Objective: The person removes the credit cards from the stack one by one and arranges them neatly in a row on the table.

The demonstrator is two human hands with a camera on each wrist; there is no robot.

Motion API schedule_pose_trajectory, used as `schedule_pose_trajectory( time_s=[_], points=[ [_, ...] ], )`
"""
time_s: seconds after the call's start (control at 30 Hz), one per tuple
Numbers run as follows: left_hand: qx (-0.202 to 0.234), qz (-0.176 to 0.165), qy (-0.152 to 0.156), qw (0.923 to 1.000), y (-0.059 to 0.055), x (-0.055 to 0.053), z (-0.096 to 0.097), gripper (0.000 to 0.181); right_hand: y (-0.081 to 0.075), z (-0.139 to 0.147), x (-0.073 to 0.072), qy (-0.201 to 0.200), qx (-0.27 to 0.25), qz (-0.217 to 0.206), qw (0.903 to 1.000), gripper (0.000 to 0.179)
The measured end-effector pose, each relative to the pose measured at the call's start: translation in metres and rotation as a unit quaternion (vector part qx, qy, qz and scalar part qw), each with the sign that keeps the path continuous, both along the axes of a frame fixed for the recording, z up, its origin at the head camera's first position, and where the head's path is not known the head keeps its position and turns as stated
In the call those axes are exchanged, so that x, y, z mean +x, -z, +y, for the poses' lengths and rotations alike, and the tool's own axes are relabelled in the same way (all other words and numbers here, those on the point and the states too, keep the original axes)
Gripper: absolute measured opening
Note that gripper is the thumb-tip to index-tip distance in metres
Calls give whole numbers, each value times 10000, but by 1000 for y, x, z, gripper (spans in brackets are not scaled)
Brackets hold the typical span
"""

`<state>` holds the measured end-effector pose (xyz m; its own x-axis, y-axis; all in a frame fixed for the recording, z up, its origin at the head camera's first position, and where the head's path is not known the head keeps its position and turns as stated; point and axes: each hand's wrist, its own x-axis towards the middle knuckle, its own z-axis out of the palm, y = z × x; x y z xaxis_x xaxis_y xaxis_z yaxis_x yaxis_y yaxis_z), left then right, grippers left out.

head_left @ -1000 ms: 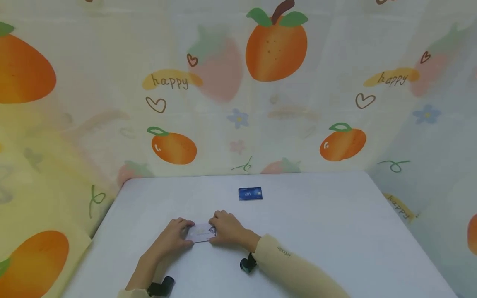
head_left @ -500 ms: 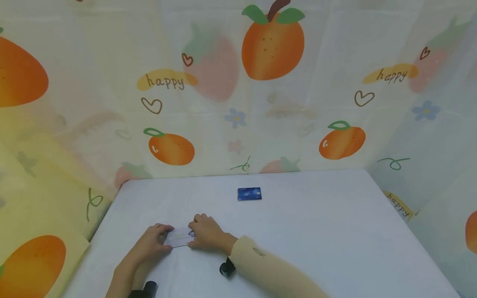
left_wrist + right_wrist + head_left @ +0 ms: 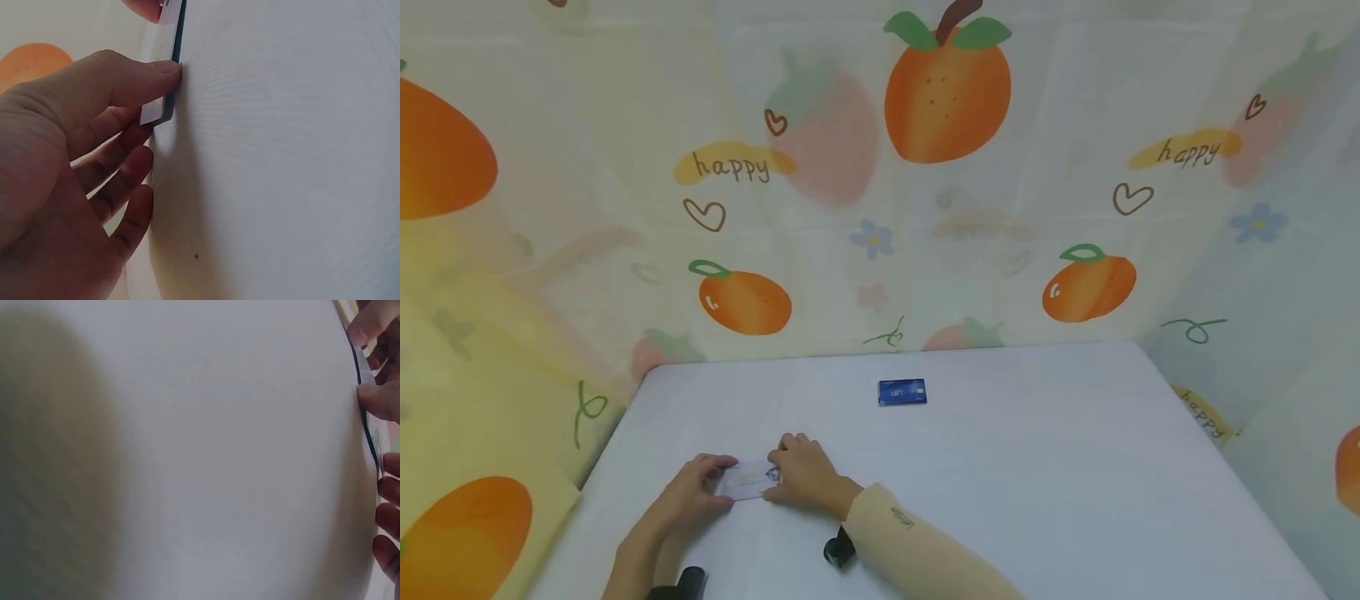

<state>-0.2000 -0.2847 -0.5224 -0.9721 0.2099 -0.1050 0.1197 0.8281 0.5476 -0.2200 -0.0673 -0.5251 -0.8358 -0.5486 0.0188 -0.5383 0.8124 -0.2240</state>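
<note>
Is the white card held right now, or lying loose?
Held: in the head view, the left hand pinches one end of the white card, the right hand the other.

My left hand (image 3: 685, 493) and right hand (image 3: 807, 475) face each other over the desk (image 3: 1045, 475), closer to its left edge than its right and well short of its far edge. On the left I pinch with my thumb (image 3: 134, 81) toward me and my fingers (image 3: 125, 178) bent on the side of the far edge. My left forearm (image 3: 638, 546) is bare, slanting in near the left edge. My right hand pinches likewise, its knuckles toward the far edge, and a beige sleeve (image 3: 932, 542) covers that forearm almost to the wrist.
</note>
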Motion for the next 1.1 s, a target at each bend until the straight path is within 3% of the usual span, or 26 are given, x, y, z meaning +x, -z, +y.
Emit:
schedule_pose_trajectory(
  time_s=[0.8,1.1],
  points=[
    [66,-332,-266,9991,4,-1,4,56,-5,-2,4,161,43,-283,9995,54],
    [-55,-273,-241,9993,4,-2,5,55,-4,3,5,-49,167,-40,9998,62]
  ],
)
